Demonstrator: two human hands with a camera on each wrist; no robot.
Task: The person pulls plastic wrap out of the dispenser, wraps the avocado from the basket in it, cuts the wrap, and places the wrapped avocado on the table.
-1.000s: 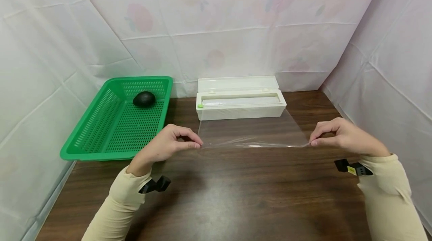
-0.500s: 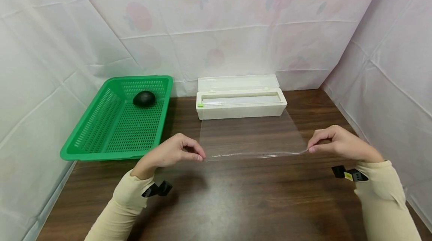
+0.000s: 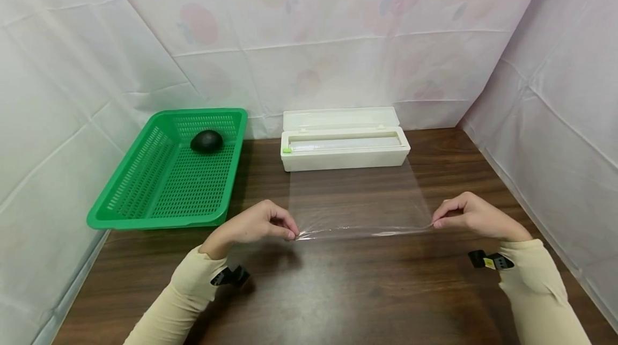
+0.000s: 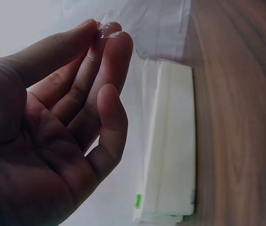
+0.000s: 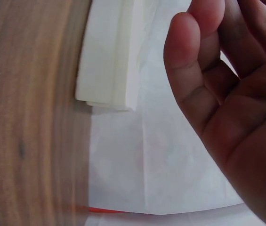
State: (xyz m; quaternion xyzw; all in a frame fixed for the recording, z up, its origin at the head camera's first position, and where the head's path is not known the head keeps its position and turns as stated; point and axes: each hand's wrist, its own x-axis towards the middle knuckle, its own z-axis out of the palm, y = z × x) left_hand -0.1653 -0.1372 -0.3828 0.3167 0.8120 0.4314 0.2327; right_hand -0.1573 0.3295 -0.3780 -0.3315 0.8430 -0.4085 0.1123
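A clear sheet of cling film (image 3: 357, 200) stretches from a white dispenser box (image 3: 345, 158) toward the person. The left hand (image 3: 260, 222) pinches the film's near left corner between thumb and fingertips; in the left wrist view the film bunches at those fingertips (image 4: 116, 40). At the near right corner, the right hand (image 3: 475, 217) pinches the film the same way. Its fingertips run out of the top of the right wrist view. The box lid (image 3: 340, 117) stands raised at the back, and a roll (image 3: 345, 144) lies inside. A small green slider (image 3: 287, 150) sits at the box's left end.
On the left stands a green plastic basket (image 3: 161, 224) holding a dark, avocado-like oval fruit (image 3: 206, 141). The brown wooden table (image 3: 347, 291) runs under everything. White patterned cloth (image 3: 309, 39) hangs close behind the box and along both sides.
Both hands have moved toward the person and slightly closer together, drawing a longer stretch of film out of the box. The box and basket have stayed in place.
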